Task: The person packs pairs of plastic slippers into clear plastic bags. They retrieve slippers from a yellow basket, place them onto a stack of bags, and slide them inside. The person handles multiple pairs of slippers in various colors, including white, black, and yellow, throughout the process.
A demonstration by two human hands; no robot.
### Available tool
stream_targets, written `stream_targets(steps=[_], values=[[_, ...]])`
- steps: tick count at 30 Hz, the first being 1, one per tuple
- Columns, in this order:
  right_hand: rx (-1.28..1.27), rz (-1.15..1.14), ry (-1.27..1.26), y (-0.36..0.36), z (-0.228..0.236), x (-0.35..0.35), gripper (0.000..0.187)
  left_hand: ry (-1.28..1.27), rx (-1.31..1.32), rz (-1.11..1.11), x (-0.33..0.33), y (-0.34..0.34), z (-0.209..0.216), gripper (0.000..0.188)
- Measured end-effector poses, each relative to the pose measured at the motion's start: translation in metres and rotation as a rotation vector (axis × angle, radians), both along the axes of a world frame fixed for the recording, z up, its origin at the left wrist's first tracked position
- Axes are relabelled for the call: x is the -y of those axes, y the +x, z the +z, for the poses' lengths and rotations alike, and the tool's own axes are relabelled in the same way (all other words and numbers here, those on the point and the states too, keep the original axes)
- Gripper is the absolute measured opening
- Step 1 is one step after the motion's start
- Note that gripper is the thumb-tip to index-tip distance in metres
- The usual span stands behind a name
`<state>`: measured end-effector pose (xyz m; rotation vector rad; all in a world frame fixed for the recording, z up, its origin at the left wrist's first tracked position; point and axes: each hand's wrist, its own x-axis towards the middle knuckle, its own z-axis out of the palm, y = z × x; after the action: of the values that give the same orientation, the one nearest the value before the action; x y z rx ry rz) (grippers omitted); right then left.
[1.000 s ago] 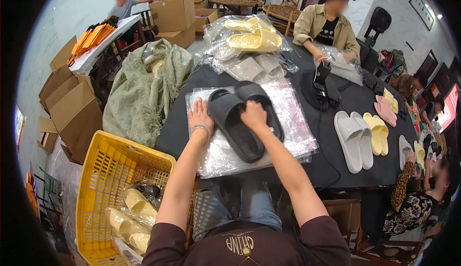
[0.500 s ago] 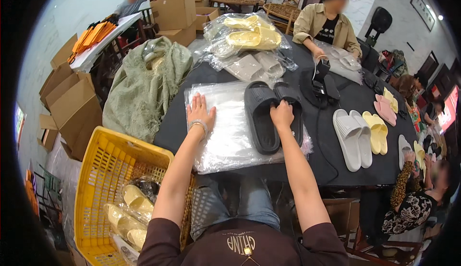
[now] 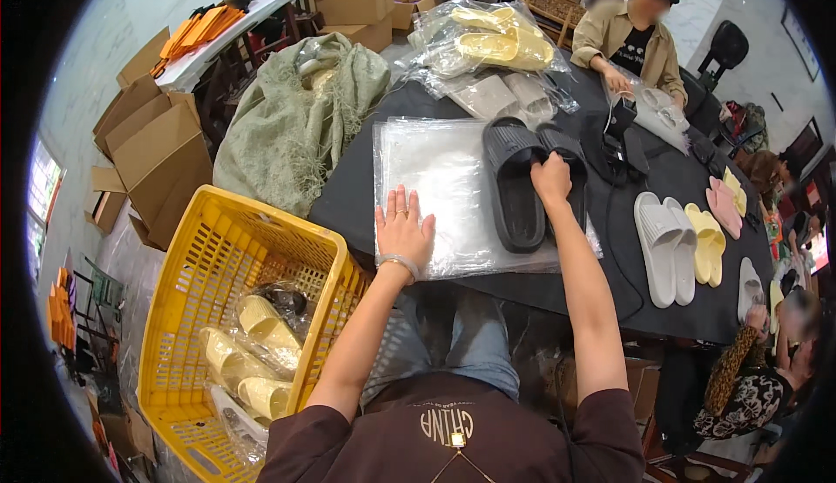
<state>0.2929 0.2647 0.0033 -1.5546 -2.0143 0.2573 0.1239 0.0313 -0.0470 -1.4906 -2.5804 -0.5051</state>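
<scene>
A yellow basket point(image 3: 270, 214) is standing near the body on the left. Beyond it, the left hand point(image 3: 405, 237) is lying palm down, fingers slightly spread, grasping nothing and pressing on a stack of clear plastic bags point(image 3: 435, 165). On the stack's right part, a pair of black slippers point(image 3: 512, 195) is resting side by side, heels facing the person, rounded toes pointing away, the broad straps showing fine ridges. The right hand point(image 3: 552, 180) is curling closed around their adjoining inner edges, its forearm partly hiding the right slipper. Farther off, bagged yellow slippers point(image 3: 505, 47) are lying piled.
</scene>
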Motion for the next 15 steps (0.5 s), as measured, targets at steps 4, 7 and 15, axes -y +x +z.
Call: stream_targets(steps=[4, 7, 15], values=[[0.012, 0.150, 0.001, -0.032, 0.048, 0.061, 0.034, -0.020, 0.017, 0.011, -0.002, 0.000, 0.003, 0.059], [0.044, 0.380, -0.055, -0.056, 0.030, 0.114, 0.031, -0.123, -0.052, -0.027, -0.001, -0.009, -0.006, 0.057], [0.110, 0.386, 0.013, -0.036, -0.011, 0.082, 0.035, -0.011, -0.028, -0.013, -0.001, -0.005, -0.003, 0.059]])
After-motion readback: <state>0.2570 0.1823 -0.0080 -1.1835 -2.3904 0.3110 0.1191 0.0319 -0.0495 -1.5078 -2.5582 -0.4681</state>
